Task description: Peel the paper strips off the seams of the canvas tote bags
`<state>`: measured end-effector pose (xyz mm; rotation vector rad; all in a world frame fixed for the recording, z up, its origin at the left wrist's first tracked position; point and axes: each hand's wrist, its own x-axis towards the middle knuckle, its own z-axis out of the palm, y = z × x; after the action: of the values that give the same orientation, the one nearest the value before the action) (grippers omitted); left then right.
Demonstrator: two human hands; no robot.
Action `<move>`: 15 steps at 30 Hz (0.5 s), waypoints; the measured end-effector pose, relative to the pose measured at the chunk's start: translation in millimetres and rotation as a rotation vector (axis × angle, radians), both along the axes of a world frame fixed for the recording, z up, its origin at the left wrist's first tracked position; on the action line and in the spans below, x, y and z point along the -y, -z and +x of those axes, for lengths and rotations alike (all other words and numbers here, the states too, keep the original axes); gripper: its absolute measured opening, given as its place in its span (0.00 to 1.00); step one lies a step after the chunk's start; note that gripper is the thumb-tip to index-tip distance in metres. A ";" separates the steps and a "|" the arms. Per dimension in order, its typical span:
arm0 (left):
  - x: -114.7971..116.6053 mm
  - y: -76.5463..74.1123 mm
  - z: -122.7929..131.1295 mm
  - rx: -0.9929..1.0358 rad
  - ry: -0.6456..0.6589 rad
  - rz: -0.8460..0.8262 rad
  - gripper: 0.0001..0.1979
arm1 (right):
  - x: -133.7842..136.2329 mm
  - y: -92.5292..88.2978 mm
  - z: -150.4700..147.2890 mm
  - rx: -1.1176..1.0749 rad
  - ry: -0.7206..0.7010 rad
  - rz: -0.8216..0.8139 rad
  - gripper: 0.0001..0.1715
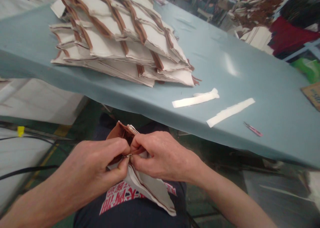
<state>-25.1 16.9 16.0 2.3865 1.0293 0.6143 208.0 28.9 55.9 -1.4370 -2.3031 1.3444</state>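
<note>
A sewn fabric piece (150,184), off-white with a brown lining or trim, is held above my lap. My left hand (105,158) pinches its edge between thumb and forefinger. Close against it, my right hand (152,154) pinches the same edge from the other side, the fingertips of both hands almost meeting. Brown material rises behind the fingers, while the pale part hangs down toward the lower right. The exact spot between the fingertips is mostly hidden.
A blue-covered table (240,84) stands in front of me. On it lie a stack of off-white pieces with brown strips (120,37), two white strips (231,112) and small pink-handled snips (253,129). A cardboard piece (312,95) is at the right edge.
</note>
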 end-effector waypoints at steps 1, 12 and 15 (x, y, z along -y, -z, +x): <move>0.1 1.0 0.4 0.016 0.003 0.011 0.12 | -0.4 -0.5 -0.4 0.006 -0.014 0.004 0.05; -5.2 -7.5 8.8 0.083 0.067 0.199 0.13 | -9.8 6.1 3.1 -0.031 -0.107 0.038 0.09; -5.0 -7.7 8.3 0.069 0.084 0.231 0.14 | -9.0 9.8 2.5 -0.033 -0.126 0.060 0.15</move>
<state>-16.8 22.0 23.7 2.5709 0.8646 0.8174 210.5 37.9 46.1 -1.2614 -2.4271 1.3079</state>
